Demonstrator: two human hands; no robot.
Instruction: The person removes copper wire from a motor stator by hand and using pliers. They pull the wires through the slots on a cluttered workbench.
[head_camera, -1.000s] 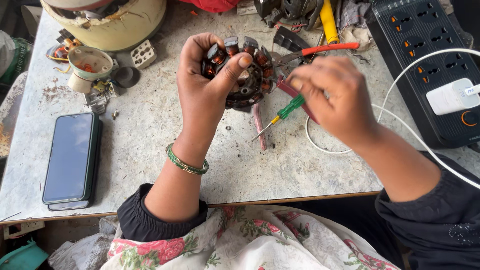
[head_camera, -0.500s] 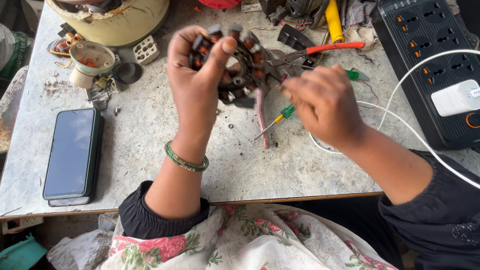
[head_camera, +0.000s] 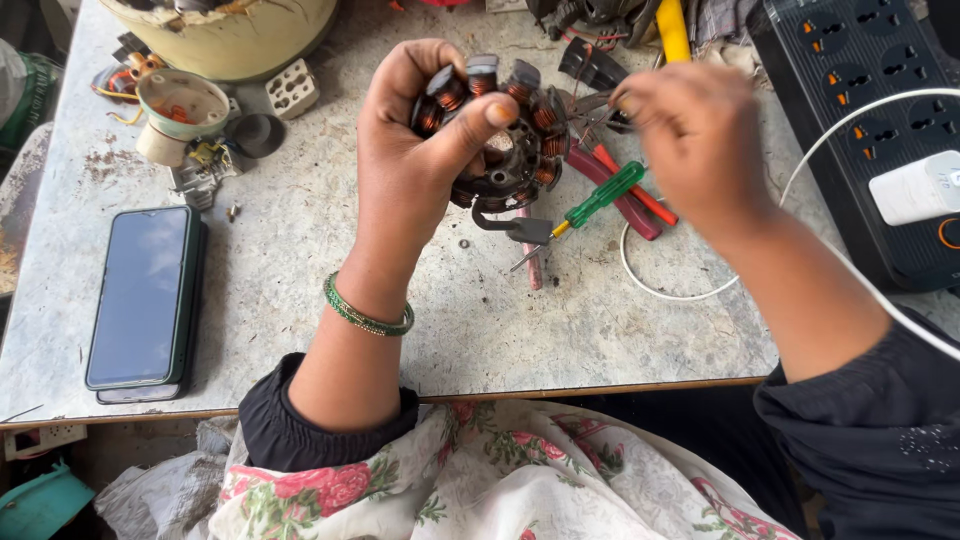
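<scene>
My left hand (head_camera: 410, 170) is raised above the table and grips a round motor stator (head_camera: 505, 130), a dark ring with several copper-wound coils, thumb pressed across its top. My right hand (head_camera: 695, 135) hovers to the right of the stator with its fingers curled. Its fingertips are next to the head of red-handled pliers (head_camera: 630, 195) on the table, and motion blur hides whether they pinch anything. A green-handled screwdriver (head_camera: 600, 195) lies loose on the table under the right hand, tip pointing towards the stator.
A phone (head_camera: 140, 295) lies face up at the left. A cream bowl-shaped housing (head_camera: 230, 40), a small white cup (head_camera: 180, 110) and small parts sit far left. A black power strip (head_camera: 870, 130) with a white plug and a white cable (head_camera: 690, 290) lies at the right.
My right hand let go of the green screwdriver, which now lies on the table, and moved away and up towards the pliers. My left hand turned the stator slightly.
</scene>
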